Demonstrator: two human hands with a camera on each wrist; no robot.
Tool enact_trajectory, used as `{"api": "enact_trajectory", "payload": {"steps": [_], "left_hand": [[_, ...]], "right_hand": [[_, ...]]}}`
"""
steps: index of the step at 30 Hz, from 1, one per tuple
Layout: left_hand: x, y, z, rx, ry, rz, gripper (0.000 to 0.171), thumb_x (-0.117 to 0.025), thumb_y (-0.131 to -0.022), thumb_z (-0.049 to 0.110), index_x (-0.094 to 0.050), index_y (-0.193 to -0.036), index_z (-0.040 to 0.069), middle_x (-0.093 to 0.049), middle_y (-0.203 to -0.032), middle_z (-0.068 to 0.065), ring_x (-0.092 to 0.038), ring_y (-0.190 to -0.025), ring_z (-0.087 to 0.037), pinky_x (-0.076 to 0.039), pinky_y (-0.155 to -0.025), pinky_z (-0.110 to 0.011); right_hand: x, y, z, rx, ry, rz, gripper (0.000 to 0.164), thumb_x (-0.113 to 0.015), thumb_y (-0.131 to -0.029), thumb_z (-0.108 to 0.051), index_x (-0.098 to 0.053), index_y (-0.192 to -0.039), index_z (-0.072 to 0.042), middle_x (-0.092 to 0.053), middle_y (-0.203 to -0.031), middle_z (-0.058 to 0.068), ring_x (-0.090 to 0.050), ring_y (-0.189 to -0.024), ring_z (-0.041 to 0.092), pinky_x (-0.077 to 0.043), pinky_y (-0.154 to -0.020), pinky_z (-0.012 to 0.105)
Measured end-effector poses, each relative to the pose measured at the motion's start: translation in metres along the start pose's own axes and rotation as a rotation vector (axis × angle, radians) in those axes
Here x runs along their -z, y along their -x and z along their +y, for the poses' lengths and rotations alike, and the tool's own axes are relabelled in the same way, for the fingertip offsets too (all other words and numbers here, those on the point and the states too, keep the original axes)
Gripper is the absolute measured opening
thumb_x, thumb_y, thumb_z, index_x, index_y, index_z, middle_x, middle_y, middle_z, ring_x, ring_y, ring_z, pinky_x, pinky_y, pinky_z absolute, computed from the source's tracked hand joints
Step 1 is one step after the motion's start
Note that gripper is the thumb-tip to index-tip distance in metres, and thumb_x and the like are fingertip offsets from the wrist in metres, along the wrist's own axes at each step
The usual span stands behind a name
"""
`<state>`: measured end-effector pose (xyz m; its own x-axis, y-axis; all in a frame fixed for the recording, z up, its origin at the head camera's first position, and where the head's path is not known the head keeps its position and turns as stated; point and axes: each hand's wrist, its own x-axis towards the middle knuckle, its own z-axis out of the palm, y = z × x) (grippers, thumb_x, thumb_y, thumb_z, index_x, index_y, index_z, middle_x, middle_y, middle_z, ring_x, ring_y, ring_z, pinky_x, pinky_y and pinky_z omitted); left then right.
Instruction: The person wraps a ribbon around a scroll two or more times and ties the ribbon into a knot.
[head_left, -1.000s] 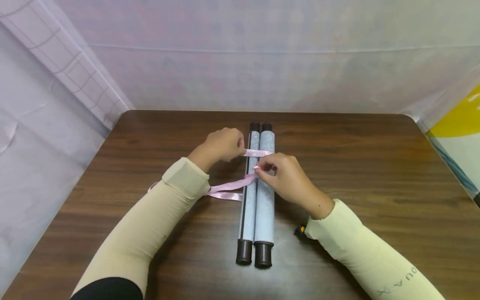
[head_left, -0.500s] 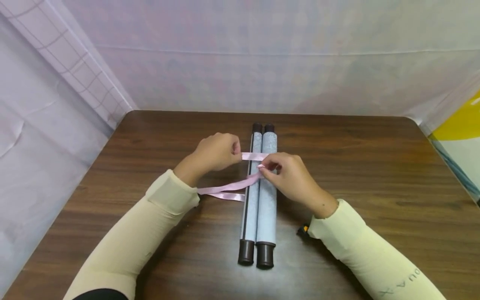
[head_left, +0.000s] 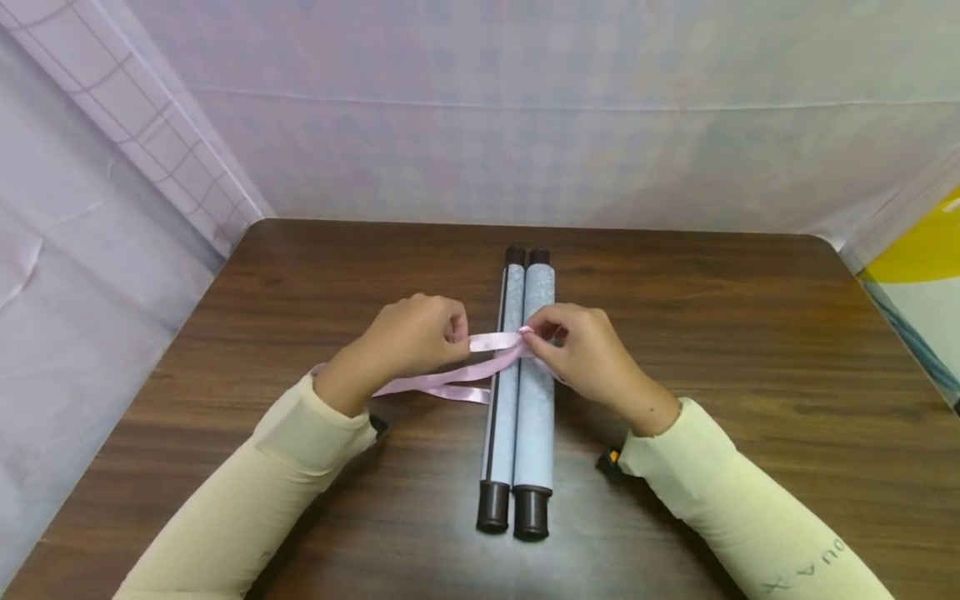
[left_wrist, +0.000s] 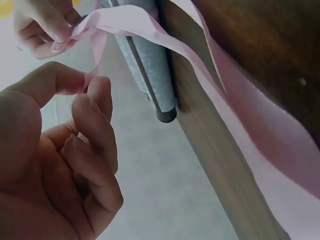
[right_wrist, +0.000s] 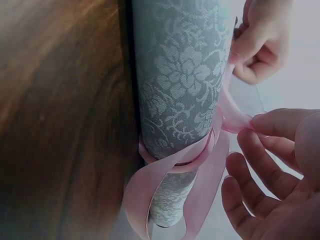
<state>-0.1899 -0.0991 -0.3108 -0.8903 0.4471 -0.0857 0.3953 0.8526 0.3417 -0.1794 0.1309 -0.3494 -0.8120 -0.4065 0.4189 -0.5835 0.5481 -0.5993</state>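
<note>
A hanging scroll, rolled from both ends into two side-by-side rolls of pale blue floral cloth with dark end caps, lies lengthwise before me. Pink ribbon wraps around its middle, and long tails trail left across the table. On the left, my left hand pinches one strand of ribbon between thumb and index finger, the other fingers curled in. My right hand, over the right roll, pinches a small fold of ribbon; its other fingers are loosely bent in the right wrist view. A short stretch of ribbon spans the two hands.
The brown wooden table extends on both sides of the scroll. Behind it hangs a pale, checked curtain. A small black-and-orange object shows at the right cuff. White sheeting stands along the left side.
My left hand has drawn nearer and a little left, swinging its ribbon strand from farther up the scroll down level with the right fingertips. The right hand keeps its pinch, almost still.
</note>
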Motion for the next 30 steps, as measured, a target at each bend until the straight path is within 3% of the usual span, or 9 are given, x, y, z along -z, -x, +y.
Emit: {"api": "enact_trajectory", "payload": {"steps": [7,16,30], "left_hand": [[-0.007,0.011,0.009,-0.049,-0.017,-0.003,0.007,-0.064,-0.078,0.027,-0.062,-0.074,0.022,-0.061,-0.065,0.008,-0.052,-0.057,-0.011,-0.043,-0.052,-0.032],[-0.019,0.022,0.025,-0.118,0.079,-0.065,0.006,-0.069,-0.081,0.029,-0.067,-0.076,0.027,-0.063,-0.067,0.016,-0.054,-0.056,-0.002,-0.048,-0.054,-0.024],[-0.044,0.032,0.063,-0.324,0.070,-0.078,0.009,-0.067,-0.083,0.035,-0.067,-0.076,0.030,-0.063,-0.066,0.020,-0.052,-0.061,0.004,-0.046,-0.057,-0.024]], "right_hand": [[0.002,-0.001,0.001,0.010,0.002,-0.003,0.005,-0.070,-0.083,-0.014,-0.070,-0.085,-0.009,-0.068,-0.079,0.001,-0.058,-0.069,0.006,-0.056,-0.062,0.027],[0.007,0.000,0.000,-0.001,-0.021,-0.007,0.006,-0.069,-0.084,-0.014,-0.070,-0.086,-0.008,-0.069,-0.077,0.001,-0.060,-0.068,0.005,-0.056,-0.060,0.025],[0.012,-0.002,-0.003,-0.079,-0.091,-0.025,0.005,-0.071,-0.082,-0.015,-0.070,-0.082,-0.010,-0.070,-0.073,0.001,-0.060,-0.063,0.006,-0.055,-0.053,0.027]]}}
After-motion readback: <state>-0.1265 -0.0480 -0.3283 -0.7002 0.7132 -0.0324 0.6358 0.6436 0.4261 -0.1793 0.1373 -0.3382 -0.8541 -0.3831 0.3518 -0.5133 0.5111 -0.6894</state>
